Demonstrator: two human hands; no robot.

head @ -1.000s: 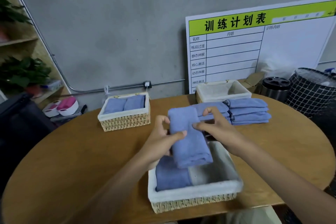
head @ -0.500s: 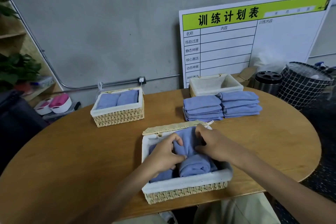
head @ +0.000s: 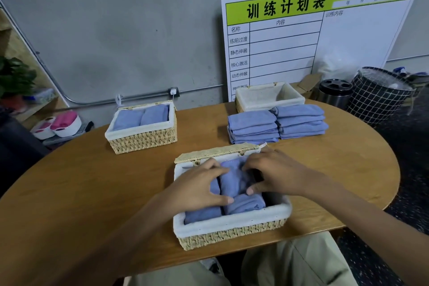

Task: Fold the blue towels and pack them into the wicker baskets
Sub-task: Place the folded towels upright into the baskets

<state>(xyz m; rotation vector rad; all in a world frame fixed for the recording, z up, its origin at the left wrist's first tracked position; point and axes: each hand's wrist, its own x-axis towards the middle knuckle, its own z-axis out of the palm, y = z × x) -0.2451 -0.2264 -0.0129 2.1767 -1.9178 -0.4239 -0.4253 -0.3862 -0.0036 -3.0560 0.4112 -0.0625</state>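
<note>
In the upper right of the frame, a white board (head: 320, 37) has the green heading 训练计划表. Its columns read 名称, 内容, 训练内容; rows read 练前过渡, 静态伸展, 核心激活, 动态伸展.

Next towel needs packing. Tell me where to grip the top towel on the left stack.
Probably pinch the top towel at its rounded folded edge facing you, coming from the front: it lies flat, with the second stack tight against its right side.
</note>
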